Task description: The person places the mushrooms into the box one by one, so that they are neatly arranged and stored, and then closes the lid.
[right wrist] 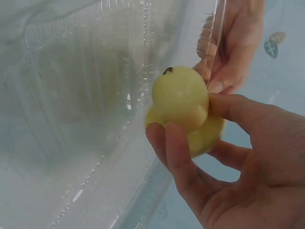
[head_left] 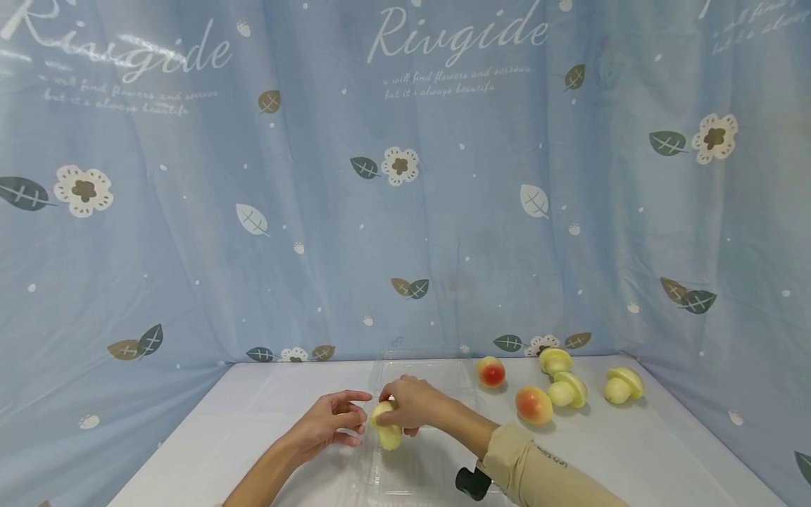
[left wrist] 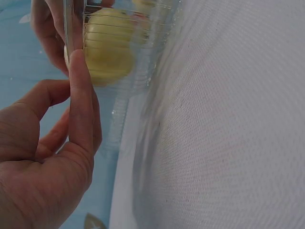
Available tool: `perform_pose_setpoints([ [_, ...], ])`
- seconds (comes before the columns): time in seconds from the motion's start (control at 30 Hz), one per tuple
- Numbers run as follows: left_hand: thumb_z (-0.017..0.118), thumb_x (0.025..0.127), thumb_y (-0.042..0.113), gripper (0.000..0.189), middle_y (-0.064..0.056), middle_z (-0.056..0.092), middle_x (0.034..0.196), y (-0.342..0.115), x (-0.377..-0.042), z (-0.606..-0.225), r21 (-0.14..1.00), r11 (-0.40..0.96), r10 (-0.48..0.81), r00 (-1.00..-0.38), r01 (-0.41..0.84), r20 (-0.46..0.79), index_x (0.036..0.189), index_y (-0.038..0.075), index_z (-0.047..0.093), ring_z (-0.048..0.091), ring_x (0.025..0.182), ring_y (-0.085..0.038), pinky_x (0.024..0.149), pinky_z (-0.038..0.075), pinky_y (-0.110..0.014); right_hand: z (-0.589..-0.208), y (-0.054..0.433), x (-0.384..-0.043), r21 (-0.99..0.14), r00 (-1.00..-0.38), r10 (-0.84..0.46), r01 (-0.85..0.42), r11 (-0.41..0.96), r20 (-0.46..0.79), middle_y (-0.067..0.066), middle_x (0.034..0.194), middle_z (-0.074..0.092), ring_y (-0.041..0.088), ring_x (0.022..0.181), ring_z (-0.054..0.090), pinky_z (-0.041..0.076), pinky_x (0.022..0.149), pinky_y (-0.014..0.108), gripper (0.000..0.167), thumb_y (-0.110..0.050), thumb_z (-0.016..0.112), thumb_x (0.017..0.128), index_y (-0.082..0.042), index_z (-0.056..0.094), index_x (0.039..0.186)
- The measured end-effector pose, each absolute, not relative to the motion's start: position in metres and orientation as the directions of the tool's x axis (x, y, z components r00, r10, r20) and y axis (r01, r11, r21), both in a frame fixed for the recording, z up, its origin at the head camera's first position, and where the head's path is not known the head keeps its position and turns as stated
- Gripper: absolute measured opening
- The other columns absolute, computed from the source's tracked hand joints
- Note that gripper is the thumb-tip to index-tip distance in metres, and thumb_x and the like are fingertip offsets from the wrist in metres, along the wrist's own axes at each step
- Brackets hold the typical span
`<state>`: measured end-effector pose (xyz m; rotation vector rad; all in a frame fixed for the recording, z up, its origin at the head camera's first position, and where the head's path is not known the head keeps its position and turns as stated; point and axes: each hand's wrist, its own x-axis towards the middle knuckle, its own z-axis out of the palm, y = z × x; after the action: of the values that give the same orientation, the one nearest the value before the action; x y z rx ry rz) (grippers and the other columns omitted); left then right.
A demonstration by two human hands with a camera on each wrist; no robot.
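In the head view my right hand (head_left: 412,403) holds a pale yellow, mushroom-shaped fruit (head_left: 389,438) above a clear plastic container (head_left: 412,486). The right wrist view shows its round knob (right wrist: 181,95), with a dark stem spot, rising from a wider, flatter part. The fingertips and thumb of that hand (right wrist: 267,152) pinch it. My left hand (head_left: 326,426) is at the container's left edge, fingers bent loosely and apart. From the left wrist, a fingertip of this hand (left wrist: 62,138) meets the container's rim; the yellow fruit (left wrist: 109,45) shows through the ribbed wall.
Two red-and-yellow peaches (head_left: 534,405) lie on the white table (head_left: 608,451) right of the container. Several more yellow mushroom-shaped fruits (head_left: 624,385) sit farther right. A black device (head_left: 473,484) is at the right wrist. A blue printed curtain (head_left: 469,232) hangs behind.
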<state>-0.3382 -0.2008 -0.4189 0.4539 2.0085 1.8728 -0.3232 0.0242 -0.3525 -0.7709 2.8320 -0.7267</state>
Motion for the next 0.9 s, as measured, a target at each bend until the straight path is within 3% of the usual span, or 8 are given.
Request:
perform_pose_setpoints([
  [0.2,0.067,0.094,0.018,0.060,-0.003,0.062,0.098,-0.2013,-0.3386,-0.4181,0.998,0.069,0.465,-0.884,-0.013,-0.044,0.143,-0.004,0.041,0.064,0.086,-0.015,0.070,0.061,-0.027,-0.3526,0.0217,-0.3242,-0.487,-0.855,-0.517,-0.433,0.759,-0.046,0.000,0.067,0.060,0.013,0.050,0.065,0.052,0.047,0.018,0.012,-0.017,0.071,0.089,-0.009,0.071,0.099],
  [0.5,0.066,0.094,0.018,0.060,-0.003,0.063,0.098,-0.2014,-0.3386,-0.4190,0.997,0.069,0.467,-0.883,-0.018,-0.049,0.144,-0.003,0.041,0.065,0.086,-0.015,0.070,0.061,-0.027,-0.3498,0.0240,-0.3218,-0.554,-0.841,-0.526,-0.381,0.740,-0.126,0.003,0.071,0.070,0.019,0.055,0.069,0.058,0.052,0.026,0.027,-0.020,0.077,0.085,-0.005,0.071,0.106],
  [0.67,0.065,0.095,0.017,0.060,-0.002,0.062,0.098,-0.2011,-0.3386,-0.4185,0.997,0.070,0.467,-0.883,-0.020,-0.051,0.145,-0.004,0.039,0.065,0.084,-0.014,0.070,0.061,-0.027,-0.3469,0.0264,-0.3210,-0.522,-0.838,-0.520,-0.372,0.768,-0.167,0.001,0.073,0.067,0.019,0.056,0.070,0.059,0.055,0.027,0.027,-0.021,0.081,0.082,-0.009,0.071,0.104],
  [0.9,0.065,0.094,0.017,0.060,-0.002,0.062,0.097,-0.2007,-0.3393,-0.4197,0.997,0.072,0.467,-0.883,-0.012,-0.045,0.144,-0.005,0.040,0.064,0.084,-0.014,0.071,0.061,-0.028,-0.3465,0.0278,-0.3200,-0.460,-0.880,-0.438,-0.318,0.829,-0.183,0.001,0.076,0.061,0.018,0.058,0.069,0.059,0.055,0.026,0.031,-0.022,0.085,0.076,-0.008,0.068,0.097],
])
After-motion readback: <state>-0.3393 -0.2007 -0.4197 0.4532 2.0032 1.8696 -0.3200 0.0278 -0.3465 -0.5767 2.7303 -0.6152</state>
